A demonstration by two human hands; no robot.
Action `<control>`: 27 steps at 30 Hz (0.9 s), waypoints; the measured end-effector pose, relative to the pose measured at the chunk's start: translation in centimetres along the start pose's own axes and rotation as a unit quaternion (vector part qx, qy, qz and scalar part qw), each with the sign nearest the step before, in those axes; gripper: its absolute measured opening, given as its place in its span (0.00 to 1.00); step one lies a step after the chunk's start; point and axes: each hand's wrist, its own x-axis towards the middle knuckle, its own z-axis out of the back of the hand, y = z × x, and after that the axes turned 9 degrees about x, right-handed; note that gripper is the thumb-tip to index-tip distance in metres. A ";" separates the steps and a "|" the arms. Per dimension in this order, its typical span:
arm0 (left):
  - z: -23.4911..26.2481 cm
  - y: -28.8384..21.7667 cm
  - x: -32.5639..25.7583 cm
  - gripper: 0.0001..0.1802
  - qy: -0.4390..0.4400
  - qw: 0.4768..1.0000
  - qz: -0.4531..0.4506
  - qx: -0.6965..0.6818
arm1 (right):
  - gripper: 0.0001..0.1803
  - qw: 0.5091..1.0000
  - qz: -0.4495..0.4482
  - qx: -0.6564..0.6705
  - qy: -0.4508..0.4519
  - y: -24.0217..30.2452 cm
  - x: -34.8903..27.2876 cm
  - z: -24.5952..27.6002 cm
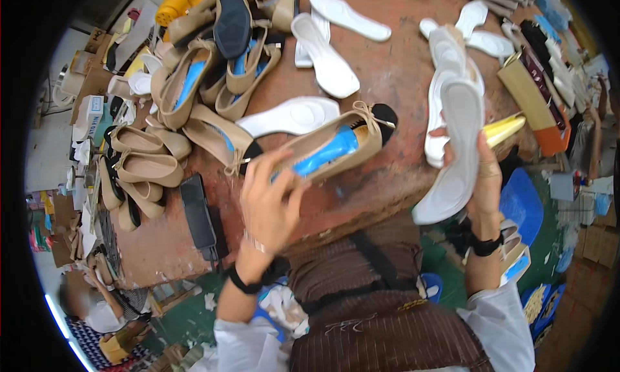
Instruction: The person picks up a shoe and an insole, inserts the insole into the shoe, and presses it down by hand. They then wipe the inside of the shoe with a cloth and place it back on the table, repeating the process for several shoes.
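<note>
Left hand (pixel 268 201) grips beige flat shoe (pixel 336 146); right hand (pixel 481 178) holds white insole (pixel 455 152).

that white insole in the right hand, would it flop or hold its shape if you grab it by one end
The white insole is thin and looks slightly curved along its length, so it probably bends easily. The right hand holds it by one edge without visible sag, suggesting it is light and fairly springy. Its smooth face may slide on the table.

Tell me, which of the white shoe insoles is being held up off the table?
The long white foam insole in the right hand, raised upright at the table's near edge. The others lie flat on the brown table.
</note>
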 end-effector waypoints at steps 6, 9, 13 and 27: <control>-1.0 3.4 -12.5 0.09 0.002 0.995 0.089 0.035 | 0.19 0.765 0.299 -0.506 0.262 -2.7 0.0 -8.3; -3.9 6.0 -14.5 0.19 0.009 0.995 0.092 0.035 | 0.13 0.739 0.342 -0.464 0.349 -8.9 0.8 -11.1; -5.8 7.2 -15.9 0.59 -0.061 0.992 0.084 -0.075 | 0.09 0.736 0.312 -0.450 0.397 -13.2 1.6 -14.6; -7.3 7.5 -16.9 0.74 -0.146 0.970 0.104 -0.164 | 0.12 0.754 0.226 -0.426 0.446 -16.8 1.2 -18.4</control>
